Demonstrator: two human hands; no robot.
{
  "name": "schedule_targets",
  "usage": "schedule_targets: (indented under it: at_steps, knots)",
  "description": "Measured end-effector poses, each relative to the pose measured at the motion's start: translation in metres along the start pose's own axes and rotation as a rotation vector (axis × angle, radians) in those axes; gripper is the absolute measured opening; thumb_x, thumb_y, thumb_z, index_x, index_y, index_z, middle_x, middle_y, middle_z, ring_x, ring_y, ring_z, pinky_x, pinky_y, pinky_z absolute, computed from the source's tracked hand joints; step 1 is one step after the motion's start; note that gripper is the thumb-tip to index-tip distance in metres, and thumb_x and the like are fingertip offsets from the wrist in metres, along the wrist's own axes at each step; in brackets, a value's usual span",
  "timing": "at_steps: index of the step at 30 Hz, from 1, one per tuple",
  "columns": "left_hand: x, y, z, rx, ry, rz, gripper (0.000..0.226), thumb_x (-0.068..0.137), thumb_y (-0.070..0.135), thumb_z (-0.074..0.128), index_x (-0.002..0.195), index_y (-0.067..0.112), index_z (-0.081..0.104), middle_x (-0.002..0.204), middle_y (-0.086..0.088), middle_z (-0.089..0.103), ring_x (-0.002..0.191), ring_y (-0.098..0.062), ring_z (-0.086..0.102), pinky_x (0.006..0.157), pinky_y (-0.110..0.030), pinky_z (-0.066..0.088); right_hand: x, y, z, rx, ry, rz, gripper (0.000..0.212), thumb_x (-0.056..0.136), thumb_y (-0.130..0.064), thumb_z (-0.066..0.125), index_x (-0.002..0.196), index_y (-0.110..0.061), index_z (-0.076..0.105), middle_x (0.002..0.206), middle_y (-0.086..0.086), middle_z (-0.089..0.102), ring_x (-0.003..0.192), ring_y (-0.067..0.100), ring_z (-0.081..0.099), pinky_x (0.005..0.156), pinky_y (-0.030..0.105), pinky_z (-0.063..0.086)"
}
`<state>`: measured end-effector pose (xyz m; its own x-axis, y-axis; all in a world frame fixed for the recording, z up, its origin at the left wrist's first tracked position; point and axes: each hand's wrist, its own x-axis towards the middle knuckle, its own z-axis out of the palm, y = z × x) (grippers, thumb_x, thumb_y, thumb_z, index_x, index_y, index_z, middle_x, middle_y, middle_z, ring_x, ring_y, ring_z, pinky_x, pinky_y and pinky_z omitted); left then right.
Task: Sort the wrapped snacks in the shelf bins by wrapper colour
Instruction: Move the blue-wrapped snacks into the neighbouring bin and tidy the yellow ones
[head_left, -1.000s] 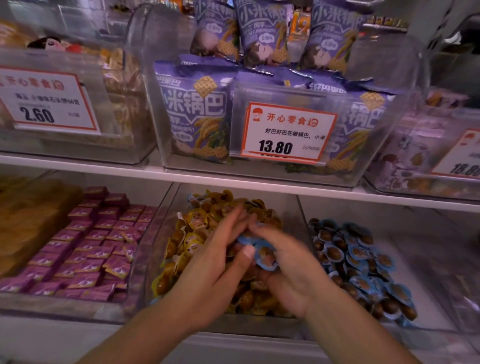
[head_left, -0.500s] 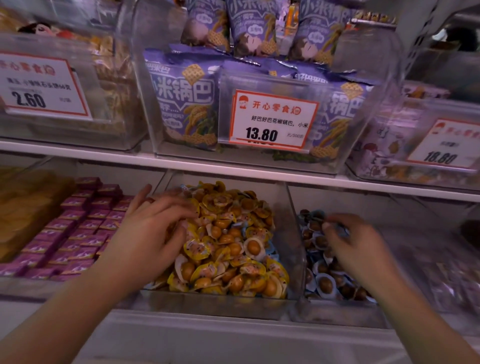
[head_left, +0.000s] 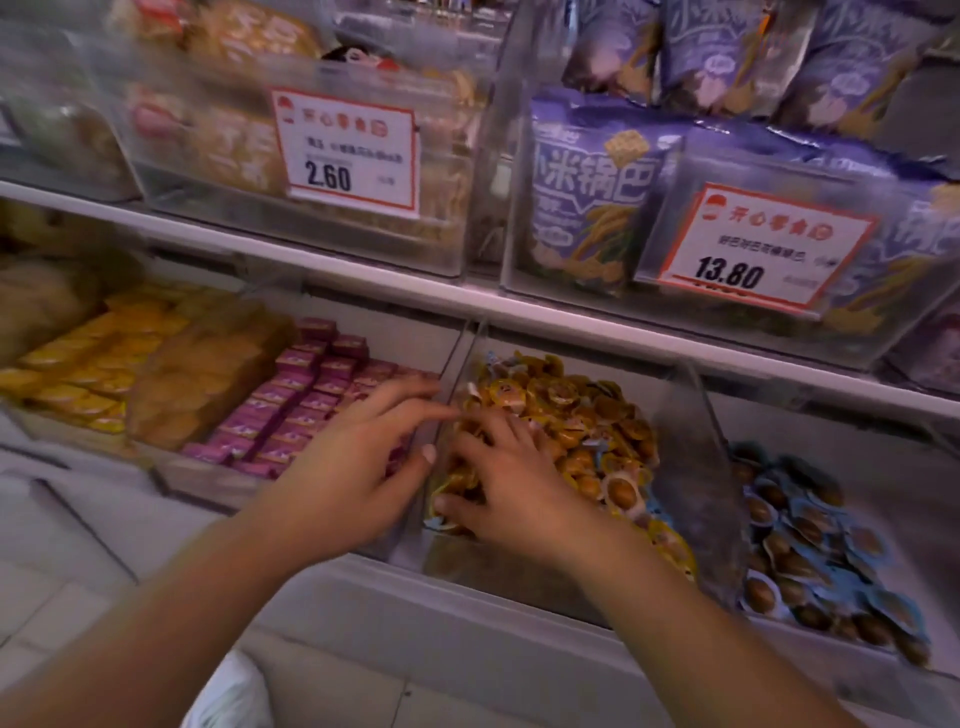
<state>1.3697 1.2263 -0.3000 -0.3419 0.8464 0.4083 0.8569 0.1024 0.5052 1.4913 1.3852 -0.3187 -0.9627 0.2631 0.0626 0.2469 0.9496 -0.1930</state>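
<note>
1. Now the fingers (head_left: 488, 431) of the right hand (head_left: 511, 488) are spread and lie pressed into the heap of yellow-wrapped round snacks (head_left: 571, 421); whether they pinch one is hidden under the palm, so I cannot tell.
2. Just left of that heap, the left hand (head_left: 358, 467) hovers with straight, relaxed fingers, holding nothing visible, its fingertips reaching over the clear plastic divider wall (head_left: 457, 358).
3. Beyond that wall lie rows of small purple-wrapped blocks (head_left: 306, 395), and further left flat yellow packets (head_left: 78, 374).
4. Right of the heap, past another clear wall, sits a pile of blue-wrapped round snacks (head_left: 810, 540).
5. A few pale-blue wrappers (head_left: 610, 462) seem to show among the yellow ones, though blur makes this uncertain.
6. Judging by this, the bins are mostly sorted; remaining strays in the yellow heap still need picking out and moving right.
</note>
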Motion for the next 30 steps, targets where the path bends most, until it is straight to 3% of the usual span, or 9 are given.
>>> schedule_targets:
  at_steps: [4, 8, 12, 14, 17, 19, 22, 26, 30]
  knots:
    - [-0.003, 0.000, -0.003, 0.006, -0.037, 0.000, 0.034, 0.096, 0.028, 0.056, 0.129, 0.031, 0.060, 0.142, 0.013, 0.046, 0.129, -0.004, 0.045, 0.104, -0.020, 0.038, -0.005, 0.029, -0.003, -0.089, 0.071, -0.103, 0.036, 0.087, -0.050, 0.057, 0.121, -0.039, 0.056, 0.150, -0.006, 0.033, 0.139, 0.022, 0.030, 0.109, 0.053, 0.031]
    - [-0.001, 0.002, -0.003, 0.009, -0.078, 0.010, 0.035, 0.096, 0.029, 0.055, 0.130, 0.034, 0.059, 0.144, 0.011, 0.045, 0.130, -0.009, 0.046, 0.106, -0.031, 0.041, -0.017, 0.088, -0.023, -0.127, 0.069, 0.103, 0.037, 0.088, -0.041, 0.061, 0.124, -0.034, 0.059, 0.136, -0.001, 0.051, 0.128, 0.025, 0.045, 0.105, 0.047, 0.039]
    - [-0.002, 0.001, -0.005, 0.012, -0.084, 0.022, 0.033, 0.096, 0.030, 0.054, 0.129, 0.035, 0.059, 0.145, 0.010, 0.044, 0.131, -0.012, 0.047, 0.106, -0.041, 0.042, -0.023, 0.111, -0.033, -0.215, -0.030, 0.286, 0.038, 0.091, -0.035, 0.056, 0.129, -0.036, 0.058, 0.144, 0.002, 0.044, 0.133, 0.028, 0.041, 0.107, 0.043, 0.038]
    - [-0.001, 0.001, -0.005, 0.017, -0.082, 0.019, 0.033, 0.097, 0.031, 0.053, 0.128, 0.034, 0.059, 0.145, 0.010, 0.044, 0.130, -0.014, 0.048, 0.105, -0.043, 0.042, -0.022, 0.092, -0.031, -0.175, 0.039, 0.236, 0.038, 0.092, -0.032, 0.053, 0.129, -0.036, 0.060, 0.141, -0.003, 0.049, 0.134, 0.023, 0.041, 0.109, 0.046, 0.036]
    - [0.000, 0.003, -0.003, 0.029, -0.088, 0.013, 0.032, 0.096, 0.034, 0.053, 0.128, 0.036, 0.060, 0.145, 0.011, 0.043, 0.127, -0.015, 0.049, 0.104, -0.042, 0.042, -0.026, 0.044, -0.029, -0.052, 0.237, 0.051, 0.032, 0.089, -0.034, 0.052, 0.118, -0.032, 0.067, 0.121, -0.007, 0.061, 0.118, 0.017, 0.053, 0.102, 0.041, 0.042]
    - [0.000, 0.005, 0.000, 0.048, -0.100, 0.014, 0.032, 0.096, 0.037, 0.052, 0.128, 0.037, 0.059, 0.145, 0.010, 0.041, 0.125, -0.018, 0.050, 0.103, -0.043, 0.042, -0.028, 0.014, -0.022, 0.090, 0.090, -0.095, 0.034, 0.090, -0.046, 0.052, 0.115, -0.032, 0.069, 0.113, -0.011, 0.063, 0.108, 0.009, 0.056, 0.096, 0.031, 0.046]
    - [0.000, 0.004, 0.003, 0.093, -0.113, 0.002, 0.034, 0.095, 0.040, 0.053, 0.130, 0.039, 0.057, 0.147, 0.010, 0.037, 0.125, -0.019, 0.049, 0.104, -0.042, 0.042, -0.024, 0.007, -0.014, 0.312, -0.163, -0.105, 0.031, 0.092, -0.043, 0.063, 0.115, -0.025, 0.072, 0.112, -0.005, 0.068, 0.107, 0.009, 0.058, 0.095, 0.033, 0.046]
    - [-0.001, 0.001, 0.002, 0.100, -0.112, -0.003, 0.036, 0.095, 0.042, 0.054, 0.131, 0.041, 0.055, 0.149, 0.013, 0.035, 0.126, -0.019, 0.048, 0.104, -0.041, 0.041, -0.027, 0.038, -0.015, 0.038, -0.152, -0.125, 0.025, 0.087, -0.034, 0.068, 0.111, -0.031, 0.071, 0.118, -0.010, 0.062, 0.119, 0.009, 0.048, 0.105, 0.036, 0.037]
    - [-0.001, 0.000, 0.001, 0.105, -0.127, 0.000, 0.037, 0.096, 0.045, 0.052, 0.133, 0.042, 0.054, 0.150, 0.015, 0.033, 0.127, -0.017, 0.046, 0.105, -0.040, 0.039, -0.032, 0.068, -0.026, -0.241, -0.116, -0.080, 0.037, 0.082, -0.042, 0.061, 0.118, -0.038, 0.060, 0.118, -0.013, 0.058, 0.118, 0.013, 0.047, 0.098, 0.029, 0.028]
